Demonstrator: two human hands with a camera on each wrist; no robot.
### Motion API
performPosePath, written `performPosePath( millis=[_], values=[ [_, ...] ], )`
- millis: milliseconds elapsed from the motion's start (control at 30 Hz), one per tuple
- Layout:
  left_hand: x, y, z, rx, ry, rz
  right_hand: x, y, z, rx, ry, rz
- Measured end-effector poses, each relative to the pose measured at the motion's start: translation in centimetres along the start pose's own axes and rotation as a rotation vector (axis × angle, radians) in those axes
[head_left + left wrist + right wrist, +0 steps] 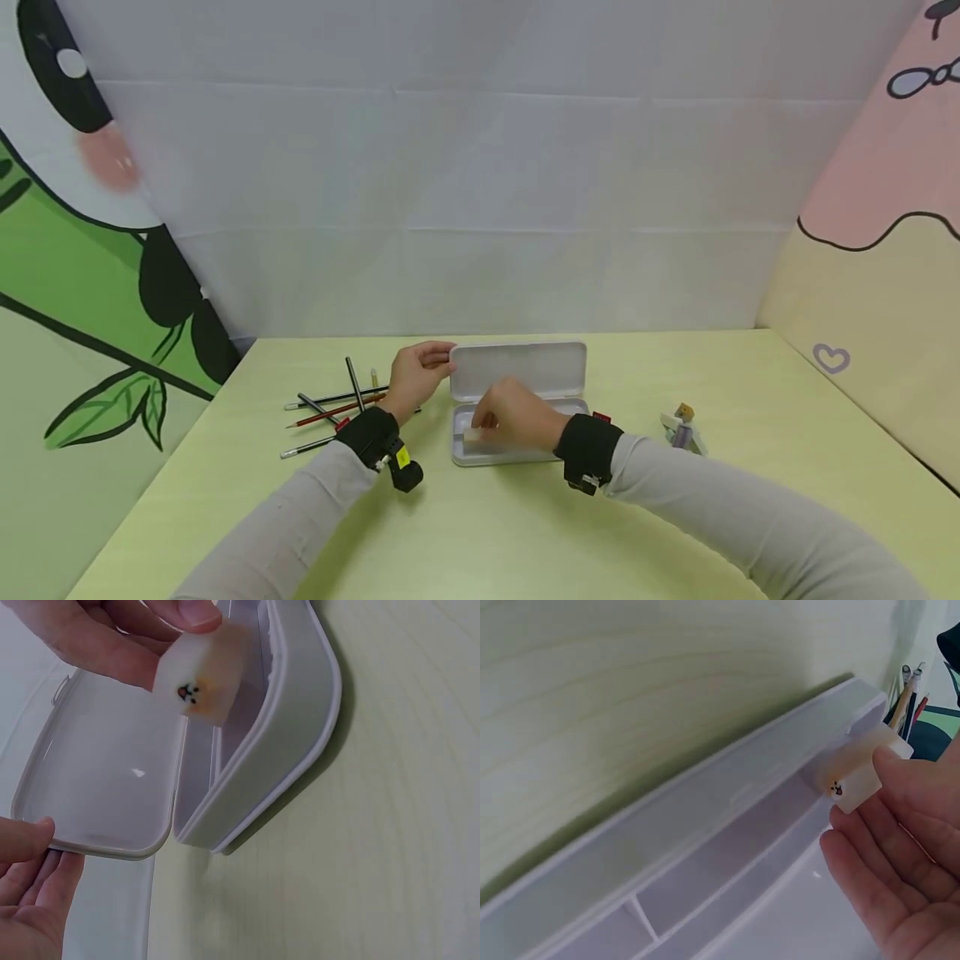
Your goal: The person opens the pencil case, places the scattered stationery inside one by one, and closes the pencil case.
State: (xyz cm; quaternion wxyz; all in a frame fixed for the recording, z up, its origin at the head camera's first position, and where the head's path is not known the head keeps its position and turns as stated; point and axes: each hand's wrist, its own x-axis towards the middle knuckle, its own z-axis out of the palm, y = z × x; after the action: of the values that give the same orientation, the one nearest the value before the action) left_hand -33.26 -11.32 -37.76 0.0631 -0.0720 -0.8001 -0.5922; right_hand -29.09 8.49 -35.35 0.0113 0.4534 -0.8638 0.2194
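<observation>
A white pencil case (517,459) stands with its lid (517,367) raised toward the back. At the lid's left edge is my left hand (417,377); in the left wrist view its thumb lies on one face of the lid and its fingers behind. My right hand (521,415) pinches a pale eraser (199,679) with a small dog-face print. That eraser is tilted over the left end of the case's long front compartment (727,859), close to the rim. A thin divider (643,916) crosses this compartment farther along.
Several pencils (315,447) lie in a loose pile left of the case, partly behind my left wrist. To the right sits a small cluster of items (682,433), including an orange-brown piece. A white cloth wall (510,208) borders the table's far edge.
</observation>
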Motion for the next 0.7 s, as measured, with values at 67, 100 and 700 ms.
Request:
performPosePath(
  millis=[67, 100, 700],
  values=[
    [0.0, -0.1, 0.0, 0.003, 0.005, -0.002, 0.0, 0.0, 0.3, 0.016, -0.008, 0.011],
    [0.1, -0.2, 0.0, 0.002, 0.007, -0.003, 0.1, 0.0, 0.5, 0.018, -0.010, 0.016],
    [0.3, -0.4, 0.0, 0.000, 0.007, 0.017, 1.1, -0.3, 1.7, 0.005, -0.003, 0.044]
  ],
)
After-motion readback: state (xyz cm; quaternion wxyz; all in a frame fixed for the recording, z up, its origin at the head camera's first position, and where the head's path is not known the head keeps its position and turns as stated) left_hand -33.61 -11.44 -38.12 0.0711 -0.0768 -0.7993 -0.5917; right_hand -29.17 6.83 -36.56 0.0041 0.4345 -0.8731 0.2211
